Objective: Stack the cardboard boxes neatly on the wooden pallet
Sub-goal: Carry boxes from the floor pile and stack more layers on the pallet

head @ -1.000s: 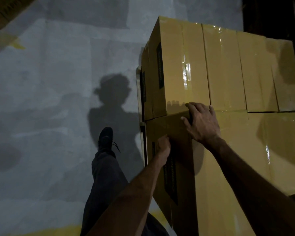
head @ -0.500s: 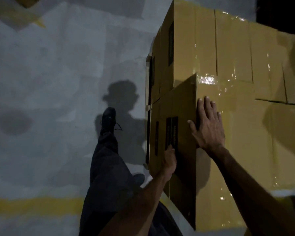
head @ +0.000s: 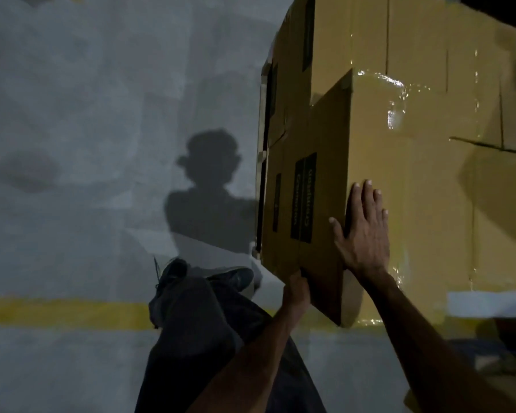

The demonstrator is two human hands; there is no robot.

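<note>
- Progress: several cardboard boxes (head: 370, 31) already stood packed together in a block; the wooden pallet beneath was not identifiable in the dim view.
- You had one box (head: 405, 174) in hand, sitting higher than the tops behind it, its near corner jutting over the floor (head: 72, 144). Judged not yet seated flush; squaring it with the stack remained.
- Whether more boxes waited elsewhere could not be told.
- Your right hand (head: 362, 231) lay flat on the box top near its left edge, fingers straight and close together, thumb spread over the edge.
- Your left hand (head: 297, 289) gripped the lower edge of the side face, fingers curled under it.
- Box appearance: plain brown board, glossy tape on top catching glare, dark printed label (head: 304, 198) on the side face, text unreadable. Corners looked sharp, no crushing seen.
- Yellow line (head: 57, 312) crossed the floor under your leg.
</note>
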